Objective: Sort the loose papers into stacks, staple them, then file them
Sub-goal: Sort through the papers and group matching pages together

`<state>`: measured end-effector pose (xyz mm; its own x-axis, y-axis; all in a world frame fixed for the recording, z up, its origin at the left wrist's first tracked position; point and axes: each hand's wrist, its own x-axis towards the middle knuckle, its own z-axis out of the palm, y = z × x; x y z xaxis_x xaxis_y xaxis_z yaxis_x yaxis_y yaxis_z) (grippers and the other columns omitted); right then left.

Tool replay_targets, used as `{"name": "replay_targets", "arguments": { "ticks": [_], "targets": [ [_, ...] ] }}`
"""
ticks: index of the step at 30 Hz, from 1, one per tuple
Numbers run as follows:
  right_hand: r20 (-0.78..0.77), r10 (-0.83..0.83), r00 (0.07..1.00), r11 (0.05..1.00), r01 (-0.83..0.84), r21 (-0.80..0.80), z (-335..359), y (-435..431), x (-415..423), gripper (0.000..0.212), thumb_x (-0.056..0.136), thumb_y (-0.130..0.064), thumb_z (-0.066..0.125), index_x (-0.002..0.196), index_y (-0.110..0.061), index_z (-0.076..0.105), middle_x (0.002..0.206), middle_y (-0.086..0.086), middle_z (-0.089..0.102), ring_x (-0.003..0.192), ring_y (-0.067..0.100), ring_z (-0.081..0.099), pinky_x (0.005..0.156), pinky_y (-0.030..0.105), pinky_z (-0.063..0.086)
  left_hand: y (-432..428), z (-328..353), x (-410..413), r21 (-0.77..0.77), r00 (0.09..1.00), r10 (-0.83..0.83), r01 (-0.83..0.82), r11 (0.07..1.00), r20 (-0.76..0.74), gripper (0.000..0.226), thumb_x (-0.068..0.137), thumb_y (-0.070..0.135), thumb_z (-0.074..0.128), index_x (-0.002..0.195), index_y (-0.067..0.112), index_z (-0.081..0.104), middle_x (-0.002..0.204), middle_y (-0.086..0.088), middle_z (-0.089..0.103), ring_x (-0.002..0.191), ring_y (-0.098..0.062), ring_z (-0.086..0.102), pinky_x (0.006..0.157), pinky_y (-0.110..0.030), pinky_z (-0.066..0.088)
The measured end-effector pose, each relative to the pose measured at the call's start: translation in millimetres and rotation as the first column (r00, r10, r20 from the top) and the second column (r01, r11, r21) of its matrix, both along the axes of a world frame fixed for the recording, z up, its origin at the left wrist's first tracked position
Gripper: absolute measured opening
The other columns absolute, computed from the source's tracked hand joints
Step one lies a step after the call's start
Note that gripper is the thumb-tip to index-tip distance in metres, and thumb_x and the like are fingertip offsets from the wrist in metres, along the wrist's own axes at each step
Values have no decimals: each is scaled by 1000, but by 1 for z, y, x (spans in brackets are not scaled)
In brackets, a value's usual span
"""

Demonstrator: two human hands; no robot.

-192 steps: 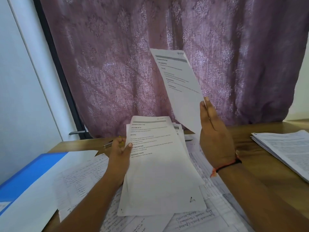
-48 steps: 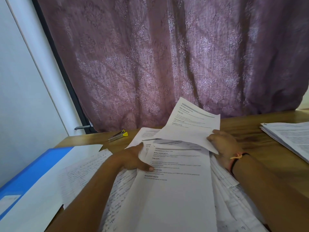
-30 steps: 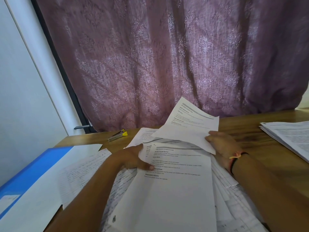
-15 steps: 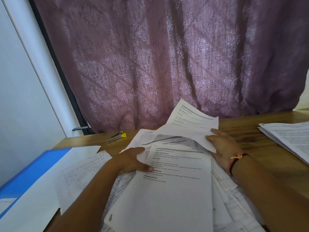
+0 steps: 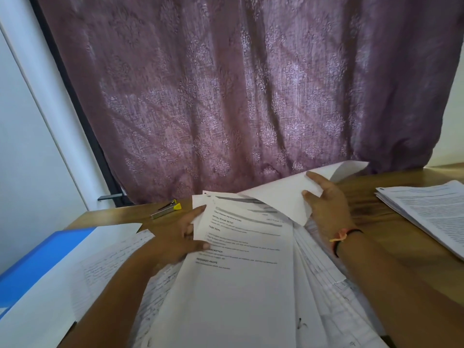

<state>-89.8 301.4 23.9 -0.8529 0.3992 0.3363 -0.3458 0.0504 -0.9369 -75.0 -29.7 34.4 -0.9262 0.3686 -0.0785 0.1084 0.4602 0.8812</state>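
Top paper (image 5: 238, 285), "TASK GOAL", "REQUIRED PROPS"

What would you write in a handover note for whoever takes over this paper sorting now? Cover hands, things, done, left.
Left hand grips the printed stack by its left edge.
Right hand holds one sheet, blank side up, lifted above the stack's far corner.
Stapler lies near the far edge of the table; blue folder at left; a separate pile at right.
Done: sorting only partly. Left: finish sorting, staple, file.

Head-worn view, down over desk (image 5: 391, 197)
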Motion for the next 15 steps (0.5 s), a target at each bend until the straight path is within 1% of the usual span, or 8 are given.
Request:
{"name": "replay_targets", "arguments": {
  "ticks": [1,2,4,6,9,10,12,15],
  "targets": [
    [-11,-32,999,998,32,60,1,0,1,42,96,2,57,134,-16,60,132,0,57,115,14,55,92,12,47,-1,1,2,33,1000,-7,7,999,22,86,85,-3,76,148,36,33,119,20,72,109,-5,70,77,-31,62],
    [-17,-53,998,994,55,96,0,1,0,42,97,2,56,134,-15,60,131,-1,56,114,11,53,89,8,44,-2,2,4,50,999,-12,10,999,41,89,85,-1,77,151,38,31,125,12,71,113,-13,70,81,-36,62],
    [-29,-81,996,988,84,132,-1,3,-1,43,97,4,54,135,-14,59,127,-3,55,112,9,51,91,7,38,-5,6,7,86,996,-41,33,996,85,91,86,2,76,152,41,27,133,3,68,119,-24,68,93,-49,58],
    [-42,-89,995,982,95,163,-3,6,-2,44,97,5,53,136,-14,59,127,-3,55,114,10,52,93,6,37,-9,8,9,107,991,-73,61,992,112,87,88,1,74,151,40,29,135,-2,67,121,-30,66,101,-58,52],
    [-65,-81,995,976,92,196,-4,11,-5,44,95,8,52,133,-13,60,126,-2,56,112,9,52,82,-7,35,-11,10,12,155,979,-117,91,984,167,81,89,-2,70,150,37,33,137,-8,65,124,-34,64,104,-62,48],
    [-72,-74,995,974,88,210,-5,13,-5,44,95,10,52,132,-12,60,126,-1,56,112,9,51,80,-9,34,-11,10,13,168,974,-133,102,980,185,79,90,-3,69,150,34,34,138,-9,64,125,-35,63,104,-63,47],
    [-75,-64,995,971,79,227,-7,15,-6,44,94,11,52,131,-12,61,127,-1,57,112,9,52,80,-9,34,-12,9,14,185,965,-150,110,976,215,74,92,-5,66,150,28,36,139,-10,64,126,-35,62,105,-63,47],
    [-49,-51,998,966,62,251,-12,18,-7,45,93,12,52,130,-12,62,125,1,58,109,11,54,78,-7,36,-10,10,15,174,963,-142,103,979,231,69,92,-3,66,148,27,39,137,-8,65,124,-34,64,104,-62,48]
  ]
}}
